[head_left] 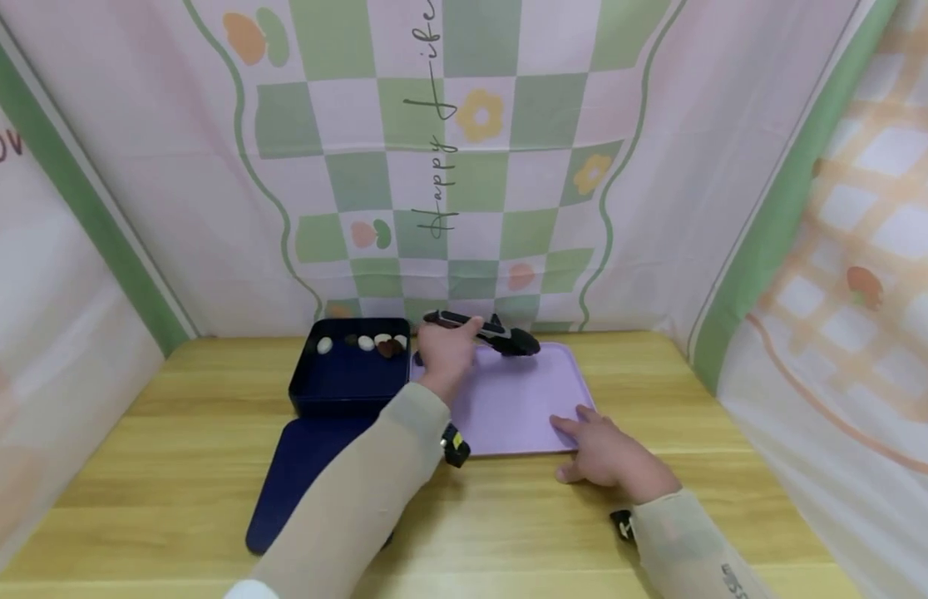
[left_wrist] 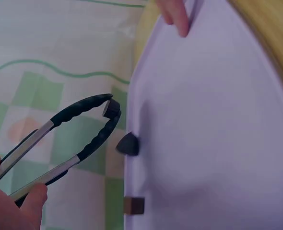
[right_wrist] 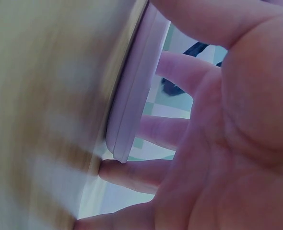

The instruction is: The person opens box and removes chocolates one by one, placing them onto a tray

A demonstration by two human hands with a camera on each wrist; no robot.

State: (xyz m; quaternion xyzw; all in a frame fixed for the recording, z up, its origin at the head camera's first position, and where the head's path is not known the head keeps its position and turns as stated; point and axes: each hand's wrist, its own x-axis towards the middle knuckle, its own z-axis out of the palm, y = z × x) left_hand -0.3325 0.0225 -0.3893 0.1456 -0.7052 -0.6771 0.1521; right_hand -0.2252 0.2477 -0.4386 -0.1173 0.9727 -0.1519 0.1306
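Observation:
My left hand (head_left: 447, 353) grips a pair of black-and-silver tongs (left_wrist: 86, 106) over the back left of a lilac tray (head_left: 509, 408). The tong tips pinch a small dark block (left_wrist: 112, 109). Close to them, a dark pointed piece (left_wrist: 128, 144) and a brown cube (left_wrist: 134, 205) appear along the tray's back edge in the left wrist view. My right hand (head_left: 609, 449) rests at the tray's near right corner, fingers spread; some touch the tray, others the table, as the right wrist view shows.
Left of the tray stands a dark blue box (head_left: 348, 378) with several white and brown pieces (head_left: 367, 343) along its back. A flat dark blue lid (head_left: 299, 474) lies in front of it, partly behind my left sleeve. Patterned cloth (head_left: 449, 166) hangs behind the wooden table (head_left: 180, 449).

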